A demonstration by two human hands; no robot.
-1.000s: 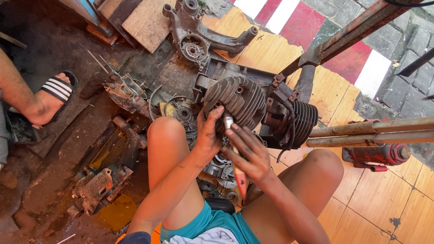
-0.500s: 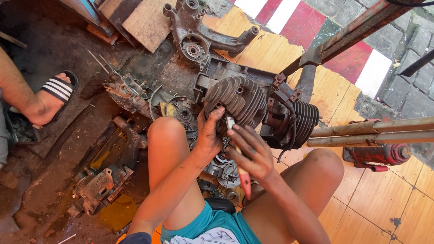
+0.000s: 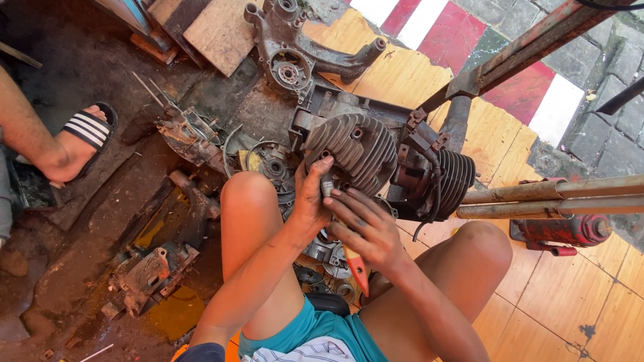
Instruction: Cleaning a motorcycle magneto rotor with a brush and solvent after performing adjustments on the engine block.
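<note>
I sit on the floor with my knees apart over a greasy finned engine cylinder head [image 3: 355, 144]. My left hand [image 3: 310, 198] pinches a small silver socket-like piece [image 3: 327, 186] against the head's lower edge. My right hand [image 3: 362, 228] is closed around a screwdriver with a red and yellow handle [image 3: 357, 269], its shaft hidden under the fingers and pointing up toward the silver piece. A second dark finned cylinder [image 3: 456, 179] sits just right of the head.
A bare engine casing [image 3: 295, 50] lies at the top on wood boards. Rusty parts [image 3: 151, 275] and a yellow oily patch lie at lower left. Another person's sandalled foot [image 3: 74, 144] rests at left. Metal pipes [image 3: 550, 198] and a red jack [image 3: 563, 231] are at right.
Both hands have stayed at the cylinder head's edge; the fingers have shifted only slightly around the silver piece and the screwdriver.
</note>
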